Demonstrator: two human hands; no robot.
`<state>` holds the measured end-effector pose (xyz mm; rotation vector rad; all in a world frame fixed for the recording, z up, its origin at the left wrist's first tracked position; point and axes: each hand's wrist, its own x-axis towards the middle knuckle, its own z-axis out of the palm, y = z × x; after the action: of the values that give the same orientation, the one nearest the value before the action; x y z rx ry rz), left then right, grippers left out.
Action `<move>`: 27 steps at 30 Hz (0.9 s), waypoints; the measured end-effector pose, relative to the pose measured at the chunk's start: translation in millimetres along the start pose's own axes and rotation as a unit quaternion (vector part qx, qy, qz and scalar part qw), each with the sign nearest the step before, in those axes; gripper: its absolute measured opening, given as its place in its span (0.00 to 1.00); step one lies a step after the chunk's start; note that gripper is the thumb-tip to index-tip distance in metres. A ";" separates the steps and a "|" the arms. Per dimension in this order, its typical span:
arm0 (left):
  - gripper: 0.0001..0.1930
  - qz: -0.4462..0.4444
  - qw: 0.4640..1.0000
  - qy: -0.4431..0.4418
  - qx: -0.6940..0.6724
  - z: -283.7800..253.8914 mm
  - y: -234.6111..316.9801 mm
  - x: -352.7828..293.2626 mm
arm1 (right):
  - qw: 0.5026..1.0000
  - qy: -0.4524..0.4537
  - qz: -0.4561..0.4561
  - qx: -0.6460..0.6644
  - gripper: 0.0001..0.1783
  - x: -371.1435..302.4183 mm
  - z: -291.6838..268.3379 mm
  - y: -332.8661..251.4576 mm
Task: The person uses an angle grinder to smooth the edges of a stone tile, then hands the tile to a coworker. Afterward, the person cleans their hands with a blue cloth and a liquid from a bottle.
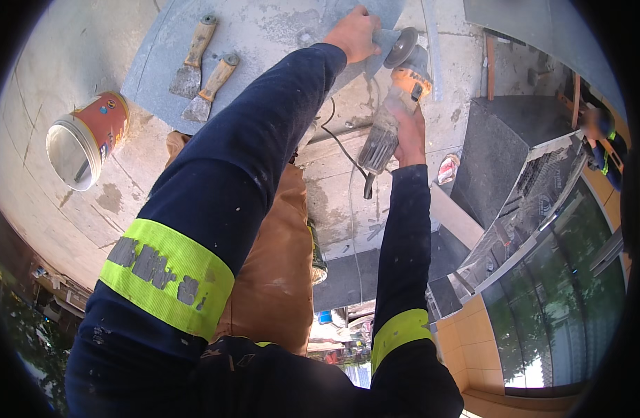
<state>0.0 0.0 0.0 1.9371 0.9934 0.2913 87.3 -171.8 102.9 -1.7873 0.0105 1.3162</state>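
My right hand is wrapped round the dusty body of an angle grinder with an orange head. Its round disc points up and to the left, close to my left hand. The fingers of that left hand are curled closed beside a pale grey-blue flat piece next to the disc; whether they grip it is hard to make out. Beneath them lies a grey sheet-like surface. Two scrapers with worn wooden handles, one farther and one nearer, rest on it to the left.
A red and white bucket lies tipped on the concrete floor at left. From the grinder's rear a dark cable loops across the ground. Dark stacked slabs stand at right, with another person beyond.
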 end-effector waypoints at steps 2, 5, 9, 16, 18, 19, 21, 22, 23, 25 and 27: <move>0.26 0.004 1.000 0.005 -0.006 1.5 -0.3 -0.1 | 1.000 0.007 0.002 0.003 0.28 -0.2 0.1 -0.6; 0.26 0.004 1.000 0.010 -0.006 3.1 4.5 0.0 | 1.000 0.021 0.001 -0.005 0.27 3.1 -4.4 1.7; 0.25 -0.007 1.000 -0.001 -0.008 -0.4 3.9 -2.1 | 1.000 0.016 0.005 -0.008 0.27 2.2 -5.8 6.6; 0.25 0.000 1.000 0.013 -0.010 0.3 -1.1 0.4 | 1.000 0.022 0.013 -0.009 0.26 -11.5 -5.8 9.1; 0.25 -0.002 1.000 0.009 -0.011 -0.9 -0.8 0.4 | 1.000 0.026 0.012 -0.010 0.26 -16.5 -6.0 9.7; 0.25 -0.003 1.000 0.006 -0.014 -1.0 -0.6 0.3 | 1.000 0.021 0.013 -0.010 0.26 -18.5 -7.1 11.3; 0.25 -0.007 1.000 0.003 -0.018 -1.9 0.1 -0.5 | 1.000 0.017 0.010 -0.014 0.26 -19.9 -7.5 12.4; 0.25 -0.009 1.000 0.002 -0.019 -2.6 0.5 -1.0 | 1.000 0.016 0.007 -0.018 0.26 -20.0 -7.1 12.7; 0.25 -0.012 1.000 0.001 -0.020 -3.4 0.8 -1.4 | 1.000 0.016 0.005 -0.022 0.26 -19.8 -6.8 13.2; 0.25 -0.004 1.000 0.002 -0.017 -3.0 -0.6 -1.3 | 1.000 0.012 0.015 -0.004 0.26 -16.5 -8.0 17.5; 0.24 0.004 1.000 0.004 -0.012 -3.1 -0.5 -1.3 | 1.000 0.015 0.015 0.003 0.26 -15.3 -7.2 20.2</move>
<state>-2.8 1.1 1.5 1.9201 0.9835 0.3144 76.5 -195.8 102.1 -1.8078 0.0574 1.3100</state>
